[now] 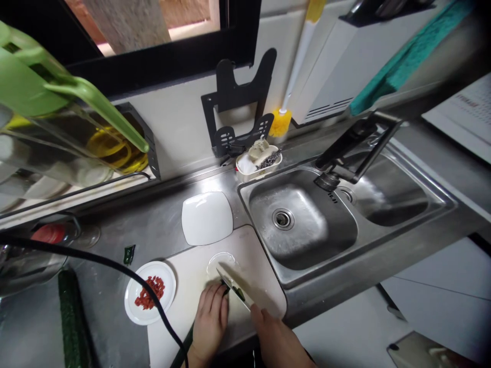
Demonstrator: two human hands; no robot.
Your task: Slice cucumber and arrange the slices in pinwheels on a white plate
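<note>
Steel surface (153, 217) beside sink (307, 243); right hand (273, 332) gripping knife (227, 278), blade angled over cutting board (263, 255); left hand (210, 312) pinning cucumber (187, 341) on board, fingertips near blade.

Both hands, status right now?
Left hand: closed over the cucumber on the cutting board.
Right hand: closed, holding the knife.

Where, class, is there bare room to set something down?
Bare counter lies between the green scrap and the square plate, and between the far-left cucumber and the round plate. Crowded: the board around knife, left hand and right hand.
</note>
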